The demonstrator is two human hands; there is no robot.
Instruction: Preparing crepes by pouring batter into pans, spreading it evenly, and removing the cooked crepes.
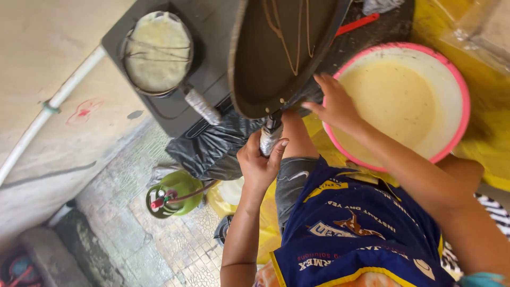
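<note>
Dark metal makes up the round frying pan [276, 53] that the person tilts steeply, its inside streaked with thin lines of pale batter. The pan's foil-wrapped handle [269, 137] points down toward the person, and the left hand [258, 165] is closed around it, fingers [277, 149] curled about the foil and pinching it firmly, so the pan sits just above and beyond that hand. The right hand [336, 106] is raised beside the pan's lower rim, its fingers [325, 82] spread and loosely bent, the tips touching or almost touching the pan's edge; which of the two I cannot tell. Just right of that hand stands a wide round plastic basin with a pink rim [457, 74], filled with creamy yellow batter, and the right forearm crosses over its near edge.

To the left of the tilted pan, a black stove top [212, 32] carries a second small round pan [158, 53] holding a pale thin pancake, its own foil-wrapped handle pointing toward the person. A crumpled black plastic bag [212, 151] lies below the stove. Farther down on the tiled floor [175, 250] sits a small green gas cylinder [178, 194] with a red valve and a hose. A white pipe [48, 109] runs along the beige wall at the left. Yellow plastic sheeting [489, 143] lies under the basin.
</note>
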